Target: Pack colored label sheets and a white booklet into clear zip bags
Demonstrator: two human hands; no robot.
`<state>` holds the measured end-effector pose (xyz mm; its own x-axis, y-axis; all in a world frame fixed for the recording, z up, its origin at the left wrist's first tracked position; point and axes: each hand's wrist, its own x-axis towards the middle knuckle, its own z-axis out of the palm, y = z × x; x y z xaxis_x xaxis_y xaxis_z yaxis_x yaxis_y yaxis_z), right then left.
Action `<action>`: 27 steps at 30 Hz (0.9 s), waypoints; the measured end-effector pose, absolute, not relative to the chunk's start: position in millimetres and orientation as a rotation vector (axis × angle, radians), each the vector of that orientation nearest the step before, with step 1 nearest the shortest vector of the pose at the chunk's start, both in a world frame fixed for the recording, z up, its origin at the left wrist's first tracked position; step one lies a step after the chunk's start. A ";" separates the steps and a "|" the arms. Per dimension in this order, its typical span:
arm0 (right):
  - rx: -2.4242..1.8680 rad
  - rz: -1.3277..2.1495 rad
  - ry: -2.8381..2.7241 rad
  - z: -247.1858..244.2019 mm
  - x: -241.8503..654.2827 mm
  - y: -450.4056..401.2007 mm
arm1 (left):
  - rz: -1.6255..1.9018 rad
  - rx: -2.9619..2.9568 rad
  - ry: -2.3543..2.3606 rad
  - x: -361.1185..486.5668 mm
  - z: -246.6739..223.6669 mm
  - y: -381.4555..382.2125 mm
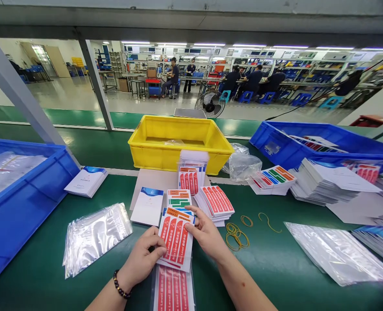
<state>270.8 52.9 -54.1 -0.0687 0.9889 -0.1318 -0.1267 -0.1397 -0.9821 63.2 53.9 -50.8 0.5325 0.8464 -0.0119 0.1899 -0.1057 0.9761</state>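
Both hands grip a small set of sticker sheets [175, 242], with a red-labelled sheet on top and an orange one peeking out behind. My left hand [143, 251] pinches the lower left edge, while my right hand [207, 231] holds the upper right with thumb in front. Under the set, a clear bag with red sticker sheets [174, 289] lies at the table's near edge. Just beyond are an orange-and-green sheet [178, 196], a stack of red sticker sheets [216, 201] and a white booklet with a blue top [147, 205].
Clear plastic bags [97, 237] lie left, below a booklet stack [86, 180]. Rubber bands [236, 236] and more bags [337, 250] are to the right. A yellow bin [181, 155] stands behind, with blue bins left [19, 216] and right [295, 149]. Several people sit in the background.
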 end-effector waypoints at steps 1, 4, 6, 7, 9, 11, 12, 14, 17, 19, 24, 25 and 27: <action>-1.198 1.398 -1.132 -54.0 269.5 52.0 | 0.722 1.586 0.909 63.5 -51.3 53.7; -1.264 1.312 -1.439 -47.5 267.1 48.1 | 0.784 1.523 0.940 64.8 -52.2 53.5; -1.253 1.279 -1.675 -41.2 266.0 45.0 | 0.832 1.503 0.957 66.1 -52.4 53.3; -1.226 1.304 -1.765 -38.7 265.5 43.6 | 0.856 1.495 0.964 66.6 -52.4 53.2; -1.185 1.395 -1.849 -36.2 264.5 41.4 | 0.894 1.468 0.973 67.3 -52.8 53.0; -1.213 1.434 -1.836 -37.0 263.5 40.4 | 0.896 1.380 0.967 67.3 -53.5 53.0; -1.249 1.422 -1.799 -38.1 263.1 40.2 | 0.875 1.307 0.963 67.0 -53.8 53.2; -1.306 1.397 -1.691 -40.4 262.4 40.1 | 0.794 1.162 0.970 66.5 -54.1 53.7; -1.318 1.461 -1.550 -41.7 260.9 40.0 | 0.697 1.095 1.031 66.2 -52.9 54.7; -1.337 1.485 -1.511 -40.7 259.9 39.9 | 0.687 1.110 1.059 66.2 -51.3 55.1; -1.400 1.447 -1.519 -38.2 258.3 39.9 | 0.669 1.131 1.073 66.2 -49.0 54.9; -1.405 1.448 -1.516 -38.7 258.1 39.9 | 0.667 1.138 1.075 66.1 -49.2 54.8; -1.406 1.467 -1.503 -40.6 257.5 39.9 | 0.670 1.154 1.079 66.1 -50.1 54.9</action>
